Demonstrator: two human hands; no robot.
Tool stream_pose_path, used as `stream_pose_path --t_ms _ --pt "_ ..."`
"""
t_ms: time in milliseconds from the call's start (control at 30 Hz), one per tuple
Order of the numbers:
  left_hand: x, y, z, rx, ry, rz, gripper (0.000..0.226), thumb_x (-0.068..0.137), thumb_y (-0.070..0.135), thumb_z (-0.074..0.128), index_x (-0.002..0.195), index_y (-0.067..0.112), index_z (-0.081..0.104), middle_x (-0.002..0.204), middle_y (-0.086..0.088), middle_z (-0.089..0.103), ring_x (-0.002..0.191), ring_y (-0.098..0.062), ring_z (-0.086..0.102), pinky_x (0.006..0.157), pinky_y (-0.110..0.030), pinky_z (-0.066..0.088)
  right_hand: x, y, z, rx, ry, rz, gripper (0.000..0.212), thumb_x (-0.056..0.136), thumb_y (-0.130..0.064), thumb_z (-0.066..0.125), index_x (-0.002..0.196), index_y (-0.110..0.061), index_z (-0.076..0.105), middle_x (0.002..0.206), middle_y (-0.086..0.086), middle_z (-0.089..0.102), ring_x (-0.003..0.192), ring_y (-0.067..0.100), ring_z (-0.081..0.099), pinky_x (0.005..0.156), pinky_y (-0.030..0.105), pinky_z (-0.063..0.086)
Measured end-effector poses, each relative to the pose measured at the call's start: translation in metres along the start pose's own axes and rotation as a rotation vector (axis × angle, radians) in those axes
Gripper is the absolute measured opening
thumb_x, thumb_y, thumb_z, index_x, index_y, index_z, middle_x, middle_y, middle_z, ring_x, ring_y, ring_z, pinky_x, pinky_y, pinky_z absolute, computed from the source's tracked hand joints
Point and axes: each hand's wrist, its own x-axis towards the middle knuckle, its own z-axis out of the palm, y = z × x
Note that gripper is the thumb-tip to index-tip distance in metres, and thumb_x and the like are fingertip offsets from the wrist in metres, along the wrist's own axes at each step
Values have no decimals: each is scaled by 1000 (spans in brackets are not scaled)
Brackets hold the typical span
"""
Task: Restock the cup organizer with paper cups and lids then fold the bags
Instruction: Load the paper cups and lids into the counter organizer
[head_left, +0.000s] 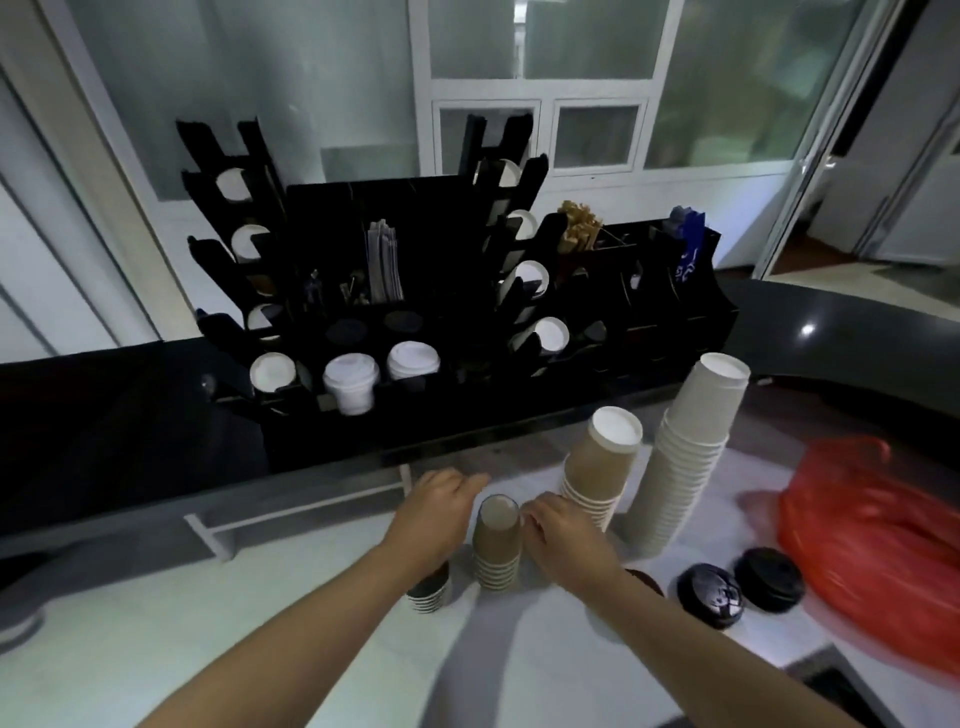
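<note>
The left hand (441, 512) rests on a dark cup stack (430, 592), fingers loose. The right hand (563, 530) touches the small brown cup stack (497, 545) beside it, fingers bent. The black organizer (389, 332) stands far behind.

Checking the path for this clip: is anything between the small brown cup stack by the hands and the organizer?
Nothing visible blocks it. The small brown stack stands between the left hand and right hand; only bare counter lies ahead to the organizer. The taller stacks stand off to the right.
</note>
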Motion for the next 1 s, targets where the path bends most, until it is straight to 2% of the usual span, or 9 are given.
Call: stream_pose_path --t_ms 67,133,200,300,367,433,600,767,1000 --pt "-5 23 -1 38 -2 -19 39 74 15 50 105 15 74 80 -3 67 74 -24 64 65 -27 51 -25 16 -11 -39 -19 -16 28 92 -31 46 79 -15 66 80 2 63 69 22 59 56 33 46" --pt "-10 46 6 32 -19 -41 24 81 19 50 94 16 70 80 -3 67 74 -25 63 66 -30 50 -51 44 -18 -64 -51 -3 22 91 -28 49 79 -17 63 81 0 61 70 24 58 54 35 46" --pt "-17 75 19 -26 -38 -81 18 84 21 47 83 17 64 80 -3 65 74 -27 60 66 -33 48 -76 80 -25 -59 -120 43 25 93 -34 44 86 -18 63 88 -1 60 77 24 59 60 40 49" --pt "-35 126 45 -91 -102 -162 18 86 22 47 83 19 64 85 0 65 78 -23 61 65 -30 45 -105 127 -38 -94 -236 117 31 93 -39 46 109 -20 65 106 0 59 90 27 61 72 41 51" --pt "-47 150 61 -71 -154 -188 17 85 23 52 88 21 69 91 3 68 83 -20 63 68 -30 49 -118 147 -41 -145 -346 157 41 93 -43 53 128 -22 57 128 4 53 109 30 57 84 40 51" --pt "-57 163 71 -57 -188 -234 24 85 25 49 92 23 72 94 5 69 85 -18 64 71 -31 52 -122 156 -40 -184 -462 204 59 93 -52 55 145 -27 41 150 7 37 127 33 47 97 41 48" --pt "-78 200 88 -65 -305 -278 35 85 27 39 94 25 73 96 9 70 84 -16 64 72 -30 52 -135 168 -24 -205 -651 289 85 89 -61 59 156 -35 15 165 12 9 147 38 25 111 49 39" --pt "-87 203 107 -78 -324 -320 48 90 29 28 107 22 73 111 6 69 101 -19 62 86 -33 48 -130 172 6 -189 -679 339 91 88 -56 64 158 -36 9 166 13 -1 148 42 18 115 51 35" --pt "-103 206 130 -131 -399 -341 39 98 24 36 125 20 64 129 3 60 119 -21 51 99 -31 36 -145 164 32 -202 -552 374 84 87 -40 67 155 -35 18 154 14 19 125 44 42 102 49 45"
